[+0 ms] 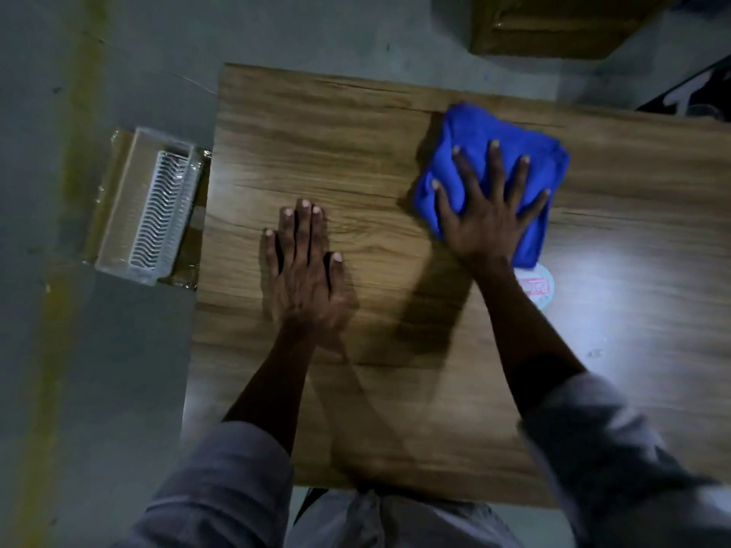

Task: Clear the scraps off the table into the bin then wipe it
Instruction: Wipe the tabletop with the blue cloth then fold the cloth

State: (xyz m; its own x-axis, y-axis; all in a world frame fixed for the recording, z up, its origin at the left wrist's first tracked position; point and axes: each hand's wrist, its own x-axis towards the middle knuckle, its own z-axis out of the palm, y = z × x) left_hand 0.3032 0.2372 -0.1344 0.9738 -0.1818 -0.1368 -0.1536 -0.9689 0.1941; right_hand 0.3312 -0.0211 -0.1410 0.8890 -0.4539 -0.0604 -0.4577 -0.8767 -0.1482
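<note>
A folded blue cloth (pixel 474 132) lies on the wooden table (pixel 316 132), right of its middle. My right hand (pixel 488 209) presses flat on the cloth with the fingers spread and straight. My left hand (pixel 306 270) rests palm down on the bare wood to the left, fingers straight and close together. A round pink-and-white sticker or lid (pixel 536 286) lies on the table just behind the cloth's near edge, partly covered by my right wrist. A white slatted plastic bin (pixel 148 213) stands on the floor by the table's left edge.
The bin sits on a brown cardboard sheet (pixel 105 199) wrapped in film. A cardboard box (pixel 553 25) stands on the grey floor beyond the table's far edge. A dark object (pixel 692 92) shows at the far right corner. A yellow line (pixel 75 152) runs along the floor at left.
</note>
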